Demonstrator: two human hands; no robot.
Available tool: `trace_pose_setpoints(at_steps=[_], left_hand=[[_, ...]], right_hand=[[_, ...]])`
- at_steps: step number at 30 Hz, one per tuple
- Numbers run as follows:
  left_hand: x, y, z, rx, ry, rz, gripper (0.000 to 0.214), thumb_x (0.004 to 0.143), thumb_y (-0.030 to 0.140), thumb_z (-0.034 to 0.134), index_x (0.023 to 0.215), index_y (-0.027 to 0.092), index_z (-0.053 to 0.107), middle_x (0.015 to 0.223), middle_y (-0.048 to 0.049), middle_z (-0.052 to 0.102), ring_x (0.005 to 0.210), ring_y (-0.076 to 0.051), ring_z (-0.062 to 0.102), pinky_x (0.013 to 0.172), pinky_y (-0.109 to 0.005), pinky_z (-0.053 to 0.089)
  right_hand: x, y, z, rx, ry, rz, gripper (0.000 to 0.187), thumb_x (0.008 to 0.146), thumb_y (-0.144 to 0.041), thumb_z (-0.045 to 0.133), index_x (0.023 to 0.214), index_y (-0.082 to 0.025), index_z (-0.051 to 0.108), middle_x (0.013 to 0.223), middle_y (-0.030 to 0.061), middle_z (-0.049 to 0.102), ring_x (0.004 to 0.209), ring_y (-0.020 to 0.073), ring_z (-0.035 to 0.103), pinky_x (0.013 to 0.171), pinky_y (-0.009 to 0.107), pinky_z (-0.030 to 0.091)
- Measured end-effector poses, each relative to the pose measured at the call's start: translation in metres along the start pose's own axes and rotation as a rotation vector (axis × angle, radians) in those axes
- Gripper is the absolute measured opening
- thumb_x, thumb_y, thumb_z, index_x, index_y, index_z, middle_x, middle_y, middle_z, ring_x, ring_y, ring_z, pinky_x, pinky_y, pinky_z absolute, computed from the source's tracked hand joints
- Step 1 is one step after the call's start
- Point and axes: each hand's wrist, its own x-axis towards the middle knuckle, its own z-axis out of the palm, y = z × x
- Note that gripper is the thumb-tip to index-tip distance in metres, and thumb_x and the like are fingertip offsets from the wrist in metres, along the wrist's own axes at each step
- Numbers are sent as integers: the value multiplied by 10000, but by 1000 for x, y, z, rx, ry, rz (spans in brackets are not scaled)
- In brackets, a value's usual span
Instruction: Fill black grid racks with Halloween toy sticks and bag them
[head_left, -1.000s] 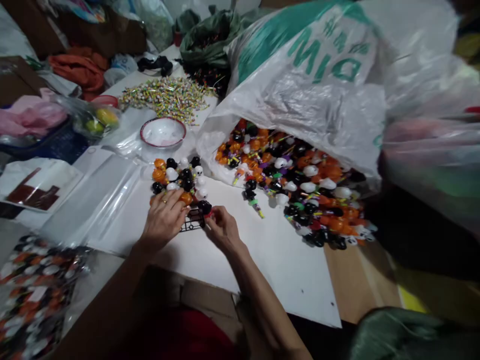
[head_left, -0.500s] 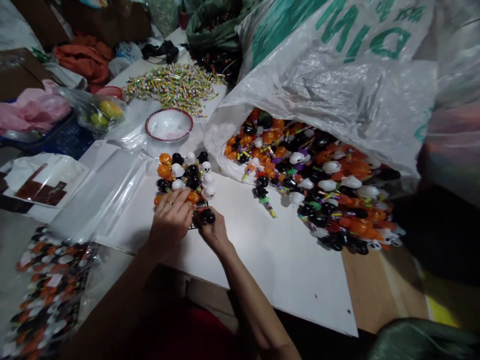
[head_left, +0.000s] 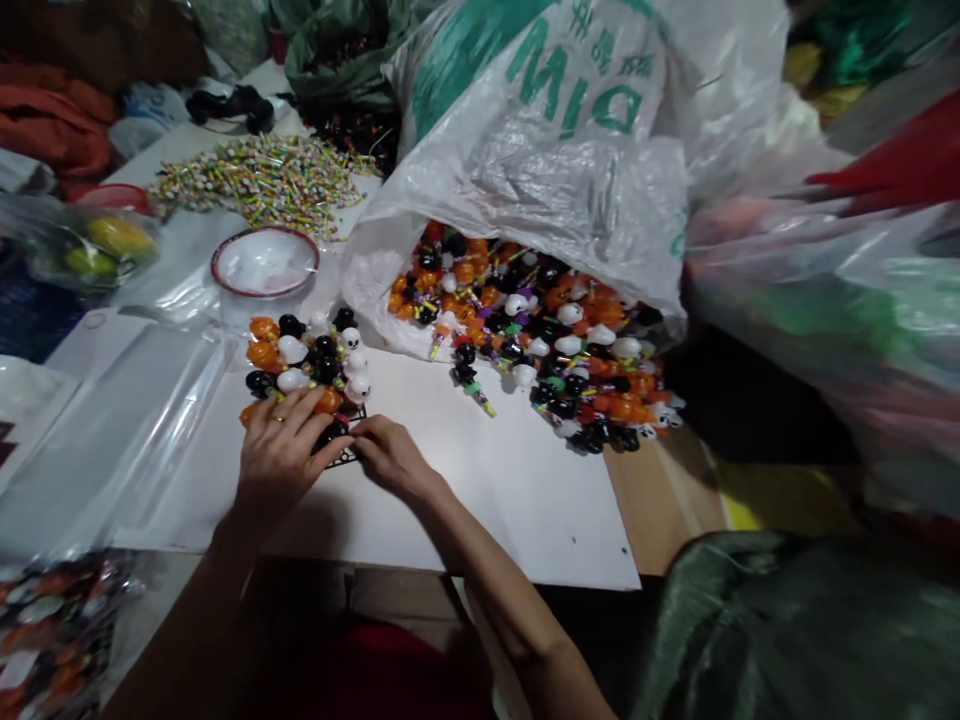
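Observation:
My left hand (head_left: 281, 445), with a ring on one finger, lies over the near end of a grouped set of small Halloween toys. Its fingers are stretched out, and the thumb reaches beside a black toy (head_left: 332, 430). From the right, my right hand (head_left: 391, 455) pinches the edge of this black toy, its fingertips partly hidden. Beneath the group shows a black-and-white patterned card (head_left: 349, 456). Orange pumpkin heads (head_left: 262, 354), black pieces (head_left: 325, 347) and white skull heads (head_left: 357, 386) stand close together in rows beyond my hands.
A large plastic sack (head_left: 555, 150) spills a heap of similar toys (head_left: 517, 310) onto the white board (head_left: 480, 500). One toy (head_left: 472, 388) lies before it. A red-rimmed bowl (head_left: 265, 262), clear plastic bags (head_left: 127, 420) and a pile of small colourful sticks (head_left: 262, 180) are around.
The black toy in my right hand has gone from upright beside the group to down at its near end, next to my left thumb. The view has swung right.

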Motion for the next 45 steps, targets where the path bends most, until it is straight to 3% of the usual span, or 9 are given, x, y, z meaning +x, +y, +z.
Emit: trace_pose_setpoints(at_steps=[4,8,14,27,34,37,40,42,45], left_hand=[[0,1,2,28,54,-24,241,895,415,666,962,184,683,1214,-119,703,1118,-281,646,1024,-442,409],[3,1,-1,19,13,-52,256,912,422,639,1004,188,686,1191,-113,712,1107,-276,649,998,-440,428],[6,5,-6,-24,-50,-64,288,967,347,555,1179,173,641,1223,-126,699,1160,-279,633,1031,-465,408],[20,25,-5,86,-111,34,469,874,408,676,1274,170,617,1395,-214,565,1306,-383,512,1126,-639,272],[20,12,19,104,-85,170,164,926,267,597,1047,209,691,1257,-131,681,1218,-335,588,1046,-571,386],[18,11,23,145,-47,183,148,924,232,587,1008,182,698,1215,-135,699,1197,-334,599,1025,-564,403],[17,12,24,141,-32,152,152,916,230,592,1008,176,699,1188,-136,706,1194,-335,597,1025,-571,406],[18,13,23,123,-15,140,146,909,227,600,1004,179,700,1153,-127,716,1187,-330,599,1029,-567,410],[22,16,20,78,-2,113,142,905,208,602,999,167,700,1096,-123,722,1159,-324,605,1021,-552,424]], right_hand=[[-42,54,-66,-198,421,240,264,931,-311,488,1108,-181,635,1054,106,670,905,223,603,790,334,470],[-50,87,-97,-534,460,409,201,880,-255,525,955,-127,661,1005,173,667,959,289,559,926,447,398],[-44,34,-54,-334,234,-78,203,969,-291,492,973,-223,683,859,56,685,861,220,567,1103,467,264],[0,3,-12,163,306,64,154,883,-266,633,1000,-194,700,955,74,736,906,221,649,883,350,470],[-5,3,-16,628,-10,-99,267,883,-220,574,1133,-198,666,1219,69,686,1093,180,647,936,300,512],[3,17,-41,511,-79,-81,216,893,-223,545,1046,-183,692,1088,69,723,948,175,679,821,276,532],[34,35,-77,116,106,115,227,928,-251,514,1062,-167,678,961,92,732,849,200,678,759,290,513],[63,47,-97,-212,246,292,261,938,-252,514,1137,-137,638,1046,157,709,921,245,674,800,329,497],[95,62,-105,-488,245,472,308,931,-198,514,1217,-99,570,1163,234,655,997,285,670,829,359,482]])
